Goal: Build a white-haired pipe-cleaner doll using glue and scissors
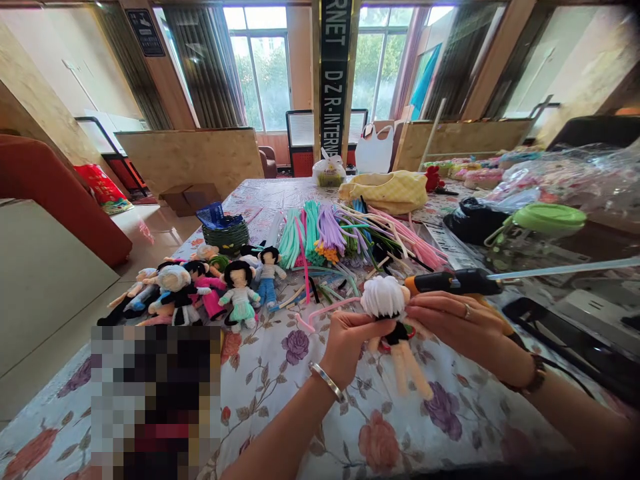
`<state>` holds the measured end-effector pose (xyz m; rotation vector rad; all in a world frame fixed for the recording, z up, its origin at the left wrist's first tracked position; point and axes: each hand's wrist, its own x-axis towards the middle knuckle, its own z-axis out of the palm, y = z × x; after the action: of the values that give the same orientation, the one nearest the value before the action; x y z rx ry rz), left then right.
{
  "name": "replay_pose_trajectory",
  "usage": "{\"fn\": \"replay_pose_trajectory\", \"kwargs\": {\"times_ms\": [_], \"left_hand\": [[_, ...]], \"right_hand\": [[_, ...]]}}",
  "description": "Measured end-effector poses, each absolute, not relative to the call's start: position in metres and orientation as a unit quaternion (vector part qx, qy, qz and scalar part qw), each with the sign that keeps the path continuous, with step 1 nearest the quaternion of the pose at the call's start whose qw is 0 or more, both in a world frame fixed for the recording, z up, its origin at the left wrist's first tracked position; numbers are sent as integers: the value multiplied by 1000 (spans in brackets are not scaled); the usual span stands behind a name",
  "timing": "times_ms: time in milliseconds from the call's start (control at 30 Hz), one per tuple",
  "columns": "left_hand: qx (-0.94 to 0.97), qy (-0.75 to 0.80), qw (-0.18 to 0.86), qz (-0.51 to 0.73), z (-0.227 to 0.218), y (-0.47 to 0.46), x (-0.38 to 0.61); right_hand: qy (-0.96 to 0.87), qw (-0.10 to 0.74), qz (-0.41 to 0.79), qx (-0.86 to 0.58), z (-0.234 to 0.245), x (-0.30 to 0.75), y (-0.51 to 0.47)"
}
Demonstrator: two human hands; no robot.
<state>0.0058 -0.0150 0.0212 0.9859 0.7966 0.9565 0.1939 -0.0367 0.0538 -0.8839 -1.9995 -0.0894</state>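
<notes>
Above the flowered tablecloth (280, 400) hangs a small pipe-cleaner doll (399, 333) with white hair, a black top and bare peach legs. My left hand (346, 341) pinches it around the neck and upper body. Fingers of my right hand (453, 323) are pressed together at the right side of its head; whether they hold any small piece is hidden. Just behind the right hand lies a black and orange glue gun (453, 283), a clear glue stick (565, 268) jutting from its rear. A bent pink pipe cleaner (330, 308) lies left of the doll.
Several finished dolls (193, 287) are heaped at the left. Bundles of coloured pipe cleaners (320, 233) spread across the middle, with a yellow checked cloth (387, 190) behind. A green-lidded container (547, 223) and a dark phone-like device (555, 340) are at the right.
</notes>
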Motion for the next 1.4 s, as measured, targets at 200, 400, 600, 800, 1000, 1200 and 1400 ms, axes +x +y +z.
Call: {"fn": "replay_pose_trajectory", "kwargs": {"times_ms": [200, 400, 600, 800, 1000, 1200, 1400], "left_hand": [[411, 337, 717, 450, 25, -15, 7], [396, 304, 737, 455, 27, -16, 7], [412, 295, 730, 459, 26, -17, 7], [404, 282, 743, 452, 26, -17, 6], [409, 272, 743, 455, 26, -17, 6], [413, 274, 726, 477, 24, -17, 6], [444, 320, 663, 510, 24, -14, 6]], "right_hand": [[-816, 484, -62, -312, 33, 194, -28], [-775, 538, -124, -307, 17, 187, -28], [-778, 520, -155, -317, 13, 189, -35], [-826, 460, -136, -296, 27, 196, -43], [-796, 493, -152, -317, 19, 192, -38], [-746, 570, -143, -313, 12, 177, -31], [-730, 580, -30, -360, 15, 172, -32]]}}
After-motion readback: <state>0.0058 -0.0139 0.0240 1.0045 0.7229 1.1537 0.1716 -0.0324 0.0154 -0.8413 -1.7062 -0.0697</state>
